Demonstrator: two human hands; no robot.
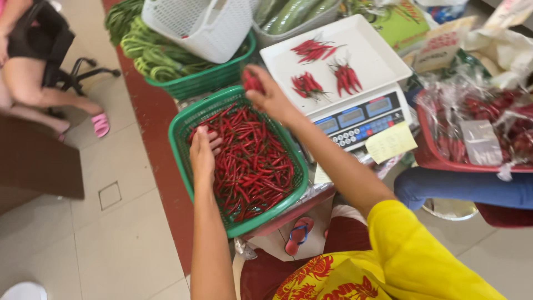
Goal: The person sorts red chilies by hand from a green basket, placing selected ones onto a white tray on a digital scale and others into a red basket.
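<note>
A green plastic basket holds a heap of red chillies. My left hand rests on the chillies at the basket's left side, fingers spread among them. My right hand is raised above the basket's far rim, shut on a small bunch of red chillies. Just right of it stands a white weighing scale with three small piles of chillies on its tray.
A second green basket of long green beans sits behind, with a white basket on it. A red basket of bagged chillies is at right. A seated person's legs are at upper left, a blue-clad leg at right.
</note>
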